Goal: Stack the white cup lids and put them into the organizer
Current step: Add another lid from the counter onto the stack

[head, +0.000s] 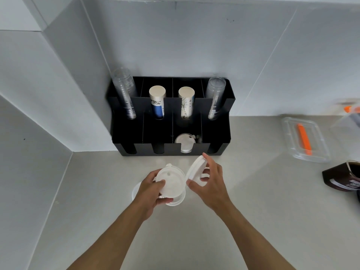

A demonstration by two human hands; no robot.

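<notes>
My left hand (151, 193) grips a small stack of white cup lids (171, 183) just above the counter. My right hand (209, 182) holds another white lid (195, 166) tilted on edge, right beside that stack. One more white lid (135, 192) lies on the counter, partly hidden under my left hand. The black organizer (218, 147) stands against the wall beyond my hands. Its front third compartment from the left holds white lids (185, 142).
The organizer's back row holds two stacks of clear cups (124, 94) (215, 98) and two stacks of paper cups (156, 102) (186, 102). At the right lie a clear plastic container (304, 141) with an orange item and a dark brown package (342, 178).
</notes>
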